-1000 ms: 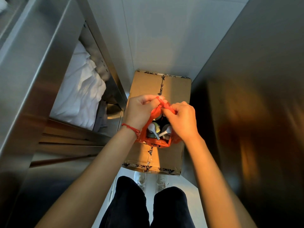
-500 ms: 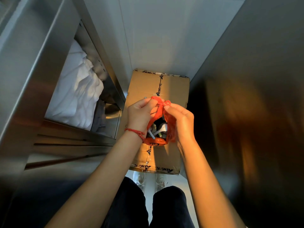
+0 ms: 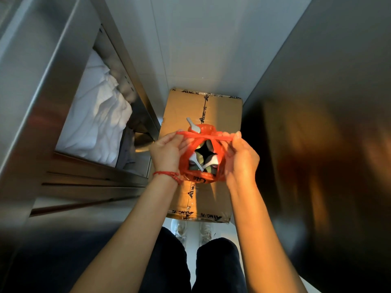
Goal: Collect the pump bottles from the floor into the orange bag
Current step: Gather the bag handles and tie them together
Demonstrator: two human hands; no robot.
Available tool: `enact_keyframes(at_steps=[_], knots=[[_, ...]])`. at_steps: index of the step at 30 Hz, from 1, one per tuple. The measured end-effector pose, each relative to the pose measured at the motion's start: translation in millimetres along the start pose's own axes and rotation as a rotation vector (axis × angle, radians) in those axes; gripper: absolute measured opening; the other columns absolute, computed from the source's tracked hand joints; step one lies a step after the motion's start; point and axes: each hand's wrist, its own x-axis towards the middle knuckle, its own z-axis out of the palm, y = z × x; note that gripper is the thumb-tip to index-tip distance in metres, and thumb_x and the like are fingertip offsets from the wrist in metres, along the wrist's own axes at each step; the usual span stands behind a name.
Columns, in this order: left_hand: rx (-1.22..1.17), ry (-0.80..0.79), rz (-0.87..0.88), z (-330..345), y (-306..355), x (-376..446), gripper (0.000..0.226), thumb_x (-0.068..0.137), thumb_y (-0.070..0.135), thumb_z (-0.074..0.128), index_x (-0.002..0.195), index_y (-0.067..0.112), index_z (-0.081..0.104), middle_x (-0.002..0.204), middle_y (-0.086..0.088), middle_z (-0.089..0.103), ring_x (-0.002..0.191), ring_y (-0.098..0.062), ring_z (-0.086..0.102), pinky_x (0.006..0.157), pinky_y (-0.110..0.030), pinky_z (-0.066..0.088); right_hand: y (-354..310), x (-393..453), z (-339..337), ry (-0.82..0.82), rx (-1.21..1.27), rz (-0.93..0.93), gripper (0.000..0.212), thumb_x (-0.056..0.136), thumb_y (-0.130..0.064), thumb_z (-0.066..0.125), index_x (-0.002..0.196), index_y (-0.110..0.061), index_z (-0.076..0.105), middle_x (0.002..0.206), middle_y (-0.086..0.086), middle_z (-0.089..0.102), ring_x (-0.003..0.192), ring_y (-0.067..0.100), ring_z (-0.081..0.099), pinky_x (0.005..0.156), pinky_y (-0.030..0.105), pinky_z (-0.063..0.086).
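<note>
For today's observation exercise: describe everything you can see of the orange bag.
The orange bag looks like thin, translucent plastic with dark print near its bottom edge. It sits on a taped cardboard box. Its two handles are twisted into cords, crossed above the mouth and pulled outward by the left hand and right hand. Pump bottles show through the gap; one white nozzle sticks out at the far side.
</note>
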Motion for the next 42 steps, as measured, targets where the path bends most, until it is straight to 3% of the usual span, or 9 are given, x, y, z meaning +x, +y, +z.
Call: enact_keyframes(at_steps=[4, 10, 15, 21, 26, 29, 33, 36, 42], knots=[[-0.119, 0.084, -0.088, -25, -1, 15, 0.012, 0.085, 0.002, 0.056, 0.095, -0.002, 0.060, 0.079, -0.013, 0.068, 0.058, -0.012, 0.069, 0.063, -0.025, 0.059, -3, 12, -16, 0.151, 0.186, 0.090, 0.025, 0.093, -0.008, 0.047, 0.071, -0.001, 0.053, 0.046, 0.004, 0.065, 0.049, 0.017, 0.067, 0.082, 0.043, 0.049], [-0.165, 0.093, -0.098, -29, -2, 15, 0.006, 0.086, 0.003, 0.055, 0.086, 0.004, 0.061, 0.082, -0.014, 0.066, 0.060, -0.013, 0.070, 0.064, -0.028, 0.059, -2, 13, -22, 0.178, 0.193, 0.055, 0.022, 0.093, -0.008, 0.047, 0.073, -0.001, 0.053, 0.046, 0.004, 0.065, 0.051, 0.017, 0.067, 0.077, 0.042, 0.053], [0.072, -0.097, 0.160, -26, 12, 10, 0.010, 0.083, 0.007, 0.059, 0.080, 0.011, 0.068, 0.078, -0.005, 0.069, 0.069, -0.011, 0.069, 0.061, -0.018, 0.056, -12, 0, -19, -0.091, -0.227, -0.252, 0.020, 0.089, -0.006, 0.053, 0.071, -0.008, 0.062, 0.057, -0.001, 0.069, 0.062, 0.013, 0.067, 0.063, 0.025, 0.057], [0.433, -0.322, 0.428, 5, 27, -4, 0.011, 0.074, 0.009, 0.069, 0.076, 0.019, 0.072, 0.063, 0.012, 0.069, 0.064, 0.001, 0.064, 0.058, -0.012, 0.048, -21, -10, 6, -0.310, -0.684, -0.546, 0.013, 0.079, -0.006, 0.067, 0.074, -0.019, 0.070, 0.070, -0.010, 0.067, 0.069, 0.001, 0.061, 0.070, 0.017, 0.048], [0.519, -0.480, 0.477, 22, 33, -6, 0.015, 0.078, 0.003, 0.064, 0.090, 0.010, 0.069, 0.062, 0.015, 0.067, 0.058, 0.009, 0.061, 0.053, -0.003, 0.043, -21, -4, 9, -0.286, -0.729, -0.722, 0.011, 0.075, -0.008, 0.071, 0.083, -0.015, 0.070, 0.078, -0.003, 0.055, 0.076, -0.002, 0.053, 0.071, 0.011, 0.041], [0.595, -0.545, 0.511, 25, 32, -4, 0.017, 0.080, 0.000, 0.062, 0.096, 0.000, 0.067, 0.080, 0.002, 0.067, 0.059, 0.013, 0.058, 0.056, -0.003, 0.041, -21, -1, 10, -0.275, -0.710, -0.713, 0.016, 0.074, -0.007, 0.072, 0.088, -0.014, 0.070, 0.081, 0.000, 0.051, 0.080, 0.002, 0.051, 0.072, 0.010, 0.041], [0.636, -0.560, 0.493, 28, 27, 1, 0.016, 0.080, -0.004, 0.059, 0.093, -0.002, 0.067, 0.050, 0.018, 0.061, 0.050, 0.012, 0.052, 0.051, -0.003, 0.038, -23, 1, 15, -0.299, -0.664, -0.640, 0.017, 0.073, -0.003, 0.071, 0.089, -0.010, 0.070, 0.085, 0.008, 0.056, 0.083, 0.011, 0.055, 0.076, 0.017, 0.045], [0.607, -0.535, 0.479, 28, 27, 4, 0.020, 0.080, -0.003, 0.059, 0.096, 0.006, 0.066, 0.057, 0.011, 0.063, 0.051, 0.008, 0.055, 0.052, -0.006, 0.043, -26, 4, 13, -0.353, -0.656, -0.591, 0.018, 0.075, -0.002, 0.070, 0.093, -0.006, 0.068, 0.087, 0.011, 0.064, 0.082, 0.005, 0.061, 0.078, 0.017, 0.047], [0.536, -0.482, 0.411, 27, 27, 2, 0.019, 0.081, -0.001, 0.060, 0.097, 0.006, 0.065, 0.069, -0.002, 0.068, 0.053, 0.003, 0.060, 0.055, -0.013, 0.051, -13, 1, -1, -0.533, -0.650, -0.383, 0.024, 0.074, 0.000, 0.069, 0.090, -0.018, 0.070, 0.075, -0.013, 0.073, 0.079, 0.004, 0.067, 0.076, 0.017, 0.051]])
